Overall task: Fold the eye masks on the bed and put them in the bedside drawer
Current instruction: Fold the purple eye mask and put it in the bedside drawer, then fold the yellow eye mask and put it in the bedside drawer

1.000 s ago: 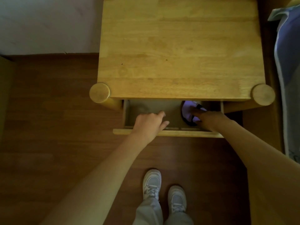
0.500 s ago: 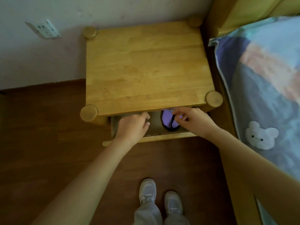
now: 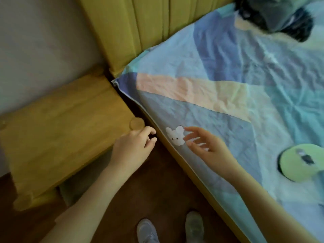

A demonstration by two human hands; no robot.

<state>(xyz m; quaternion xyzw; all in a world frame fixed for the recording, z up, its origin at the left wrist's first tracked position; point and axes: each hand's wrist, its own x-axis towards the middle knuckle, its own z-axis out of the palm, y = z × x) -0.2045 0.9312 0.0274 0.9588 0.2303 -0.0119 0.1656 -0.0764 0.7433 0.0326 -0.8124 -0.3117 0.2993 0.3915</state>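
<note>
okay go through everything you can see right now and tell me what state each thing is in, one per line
left hand: empty, fingers curled, by the nightstand corner
right hand: empty, fingers spread, over the bed edge
green eye mask: lying flat on the bed
dark eye mask: on the bed, blurred
bedside drawer: cannot tell, hidden

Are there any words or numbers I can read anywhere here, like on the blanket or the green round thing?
No, there is nothing to read in this picture.
The green round thing on the bed cover has small dark and pale marks on top, too blurred to tell if they are letters.
The white patch by the right hand is a little animal face, not writing.
The wooden bedside table shows no label.
</note>
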